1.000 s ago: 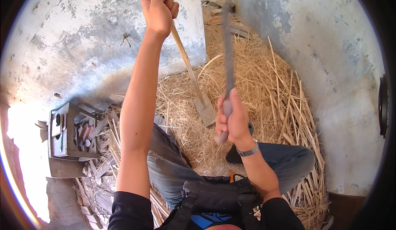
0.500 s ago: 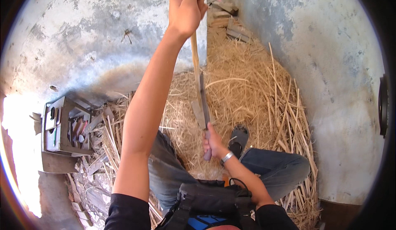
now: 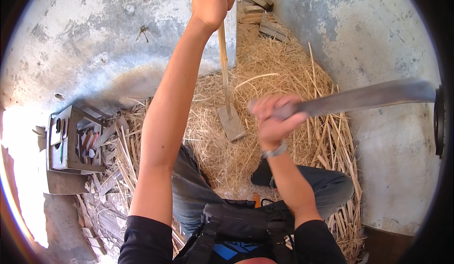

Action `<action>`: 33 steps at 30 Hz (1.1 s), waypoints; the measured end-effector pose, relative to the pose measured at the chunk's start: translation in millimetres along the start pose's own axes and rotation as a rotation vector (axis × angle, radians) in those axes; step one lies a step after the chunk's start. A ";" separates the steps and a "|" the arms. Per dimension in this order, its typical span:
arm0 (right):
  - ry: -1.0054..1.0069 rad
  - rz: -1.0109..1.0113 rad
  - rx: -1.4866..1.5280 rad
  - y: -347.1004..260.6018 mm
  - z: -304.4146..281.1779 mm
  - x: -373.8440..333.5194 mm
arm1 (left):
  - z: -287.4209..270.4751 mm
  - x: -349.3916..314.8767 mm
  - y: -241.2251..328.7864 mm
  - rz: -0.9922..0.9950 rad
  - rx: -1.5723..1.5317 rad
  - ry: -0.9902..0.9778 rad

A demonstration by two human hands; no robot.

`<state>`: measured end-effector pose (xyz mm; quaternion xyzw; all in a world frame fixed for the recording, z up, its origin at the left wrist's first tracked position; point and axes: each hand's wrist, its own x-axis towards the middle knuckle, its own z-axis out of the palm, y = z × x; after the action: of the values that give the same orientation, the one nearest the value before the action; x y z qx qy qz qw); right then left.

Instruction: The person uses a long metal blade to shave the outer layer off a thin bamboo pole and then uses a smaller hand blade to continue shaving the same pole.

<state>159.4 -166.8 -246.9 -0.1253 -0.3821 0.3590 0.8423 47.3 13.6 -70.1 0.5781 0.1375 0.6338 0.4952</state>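
High up at the top edge, my left hand is closed round the upper part of a thin bamboo strip. The strip hangs down almost upright, its lower end meeting a small flat wooden block on the heap of shavings. My right hand grips the handle of a machete, raised to the right of the strip and apart from it. Its long dark blade points right toward the wall and is slightly blurred by motion. A metal watch band sits on the right wrist.
Pale shavings cover the floor between my legs. Long split strips lie along the right wall. At left stands a small wooden stand with tools. Wood pieces fill the far corner. Walls rise close on both sides.
The machete has swung from upright beside the strip up and out to the right, uncovering the wooden block. My left hand has shifted slightly upward, still gripping the strip.
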 end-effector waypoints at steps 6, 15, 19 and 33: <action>0.047 1.309 -0.732 47.8 -143.8 -201.3 | 14.8 -6.9 0.4 0.042 0.133 0.001; 0.224 1.378 0.184 -20.5 -18.3 -7.4 | -21.2 -5.2 9.0 0.056 0.015 0.110; 0.122 0.471 -0.215 -40.0 40.2 36.0 | -19.8 -5.5 12.9 0.075 0.044 0.148; 0.439 1.702 -0.123 53.0 -121.2 -170.9 | -14.1 -1.4 2.5 0.057 0.087 0.090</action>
<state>144.4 -241.2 -449.3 -0.4786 -0.0075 0.8114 0.3354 33.7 16.9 -73.2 0.5736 0.1704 0.6664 0.4448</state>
